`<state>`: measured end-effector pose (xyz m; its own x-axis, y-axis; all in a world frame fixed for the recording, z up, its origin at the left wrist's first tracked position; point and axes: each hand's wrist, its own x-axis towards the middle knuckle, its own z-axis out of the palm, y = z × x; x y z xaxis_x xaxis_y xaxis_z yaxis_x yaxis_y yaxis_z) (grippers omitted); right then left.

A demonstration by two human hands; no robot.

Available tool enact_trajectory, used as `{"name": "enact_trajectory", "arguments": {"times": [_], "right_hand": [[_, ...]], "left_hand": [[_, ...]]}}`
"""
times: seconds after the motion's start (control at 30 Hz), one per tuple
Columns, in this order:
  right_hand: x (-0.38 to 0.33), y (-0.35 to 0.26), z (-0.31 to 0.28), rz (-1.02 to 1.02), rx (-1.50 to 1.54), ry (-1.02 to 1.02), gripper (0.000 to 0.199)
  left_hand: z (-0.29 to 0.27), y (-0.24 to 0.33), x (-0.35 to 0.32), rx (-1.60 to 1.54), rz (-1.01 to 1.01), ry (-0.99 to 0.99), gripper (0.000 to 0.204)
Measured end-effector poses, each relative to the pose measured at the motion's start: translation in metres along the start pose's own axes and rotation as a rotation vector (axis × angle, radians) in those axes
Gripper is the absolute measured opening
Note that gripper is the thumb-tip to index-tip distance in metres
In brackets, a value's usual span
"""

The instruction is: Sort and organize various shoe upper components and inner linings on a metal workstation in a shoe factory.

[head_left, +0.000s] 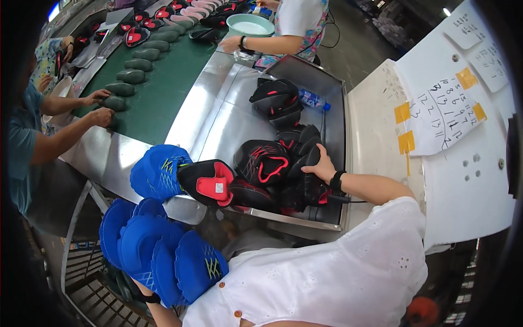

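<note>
Against my left side rests a bundle of blue shoe uppers (pixel 185 248) with yellow-green lacing. My left hand (pixel 144 289) holds the bundle from below, and its fingers are hidden behind the uppers. My right hand (pixel 322 166) grips a black shoe upper (pixel 306 177) at the right of a metal tray, thumb on one side and fingers over the far edge. Around it lie more black uppers with red trim (pixel 262 162). One black upper with a red inside and a white label (pixel 210 184) sits at the tray's left edge, touching another blue upper (pixel 158 171).
The metal tray (pixel 218 103) also holds stacked black uppers (pixel 275 101) and a blue-capped bottle (pixel 314 100). A green conveyor (pixel 163 71) carries dark shoe lasts (pixel 131 76). A co-worker's hands (pixel 101 111) touch lasts at left; another person stands by a pale green basin (pixel 250 25).
</note>
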<state>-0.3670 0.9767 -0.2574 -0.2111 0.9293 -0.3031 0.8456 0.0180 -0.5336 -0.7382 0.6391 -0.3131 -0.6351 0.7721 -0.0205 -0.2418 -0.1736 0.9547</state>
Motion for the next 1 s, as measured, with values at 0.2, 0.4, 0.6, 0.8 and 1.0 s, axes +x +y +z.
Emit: {"name": "enact_trajectory", "arguments": {"times": [0.2,0.4,0.6,0.8,1.0], "right_hand": [[0.013,-0.034,-0.003,-0.268,-0.125,-0.016,0.108],[0.022,-0.080,-0.012,-0.477,-0.337,-0.103,0.099],[0.047,-0.127,0.001,-0.627,-0.546,-0.096,0.089],[0.083,-0.186,0.013,-0.572,-0.658,-0.173,0.084],[0.129,-0.248,0.044,-0.828,-0.811,-0.311,0.080]], "left_hand": [[0.007,0.001,-0.004,0.026,-0.023,0.009,0.026],[0.001,0.010,-0.029,0.072,-0.039,0.055,0.026],[-0.008,0.020,-0.051,0.100,-0.030,0.104,0.027],[-0.011,0.020,-0.064,0.095,-0.021,0.128,0.027],[-0.014,0.016,-0.060,0.071,-0.004,0.129,0.028]]}}
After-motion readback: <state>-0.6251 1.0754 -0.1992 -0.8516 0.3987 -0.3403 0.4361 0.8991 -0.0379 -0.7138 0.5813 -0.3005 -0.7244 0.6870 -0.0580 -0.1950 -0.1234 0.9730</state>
